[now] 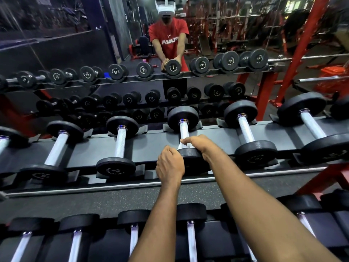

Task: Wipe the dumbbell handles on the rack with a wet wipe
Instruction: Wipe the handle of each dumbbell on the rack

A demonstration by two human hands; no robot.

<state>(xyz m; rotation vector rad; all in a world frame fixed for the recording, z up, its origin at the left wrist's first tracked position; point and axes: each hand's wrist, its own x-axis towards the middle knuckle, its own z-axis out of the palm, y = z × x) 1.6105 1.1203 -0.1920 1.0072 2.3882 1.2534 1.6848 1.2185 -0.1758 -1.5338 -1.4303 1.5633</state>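
Note:
A black dumbbell with a knurled silver handle (182, 129) lies on the grey top shelf (151, 146) of the rack, in the middle of the view. My right hand (198, 143) curls over the near end of that handle, and a pale fold of the wet wipe (180, 146) shows under its fingers. My left hand (170, 165) is curled against the left rim of the dumbbell's near head (192, 159). The palm side of both hands is hidden.
More dumbbells lie side by side on the same shelf, the nearest to the left (120, 140) and to the right (245, 129). A lower tier of dumbbells (190, 239) runs under my forearms. A mirror (75, 44) stands behind the rack, whose red frame (321, 178) is at right.

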